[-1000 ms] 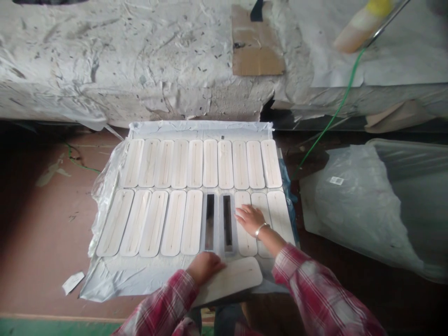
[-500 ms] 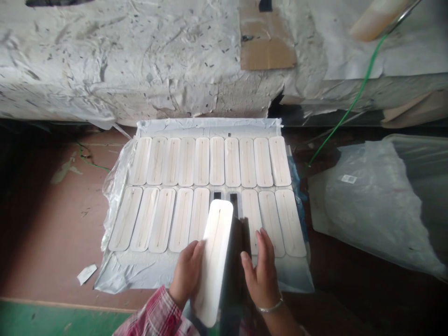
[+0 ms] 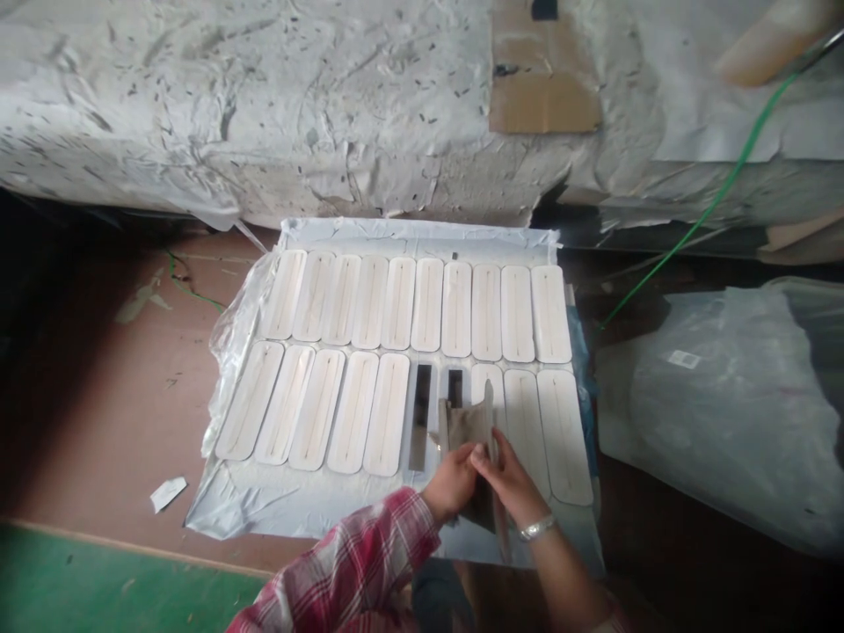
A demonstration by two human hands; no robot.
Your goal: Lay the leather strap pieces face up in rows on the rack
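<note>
My left hand and my right hand meet near the front of the board, with fingers closed on a greyish-brown fabric piece. Along its right side runs a pale strip, apparently a white panel turned edge-on. My right hand grips by that side; my left hand is on the fabric's lower left part. My fingers hide the middle of the piece. Two rows of white round-ended panels, each with a thin line down its middle, lie beyond. Two dark strips show between the panels of the near row.
Pale plastic covers the board beneath the panels. A white scrap lies at left on the reddish-brown surface. At right stands a bin with a clear plastic bag. A green cord hangs before the paper-covered ledge.
The white panel in my left hand has turned edge-on, now showing brown fabric. My right hand, open before, has closed on the piece. The view has shifted slightly.
</note>
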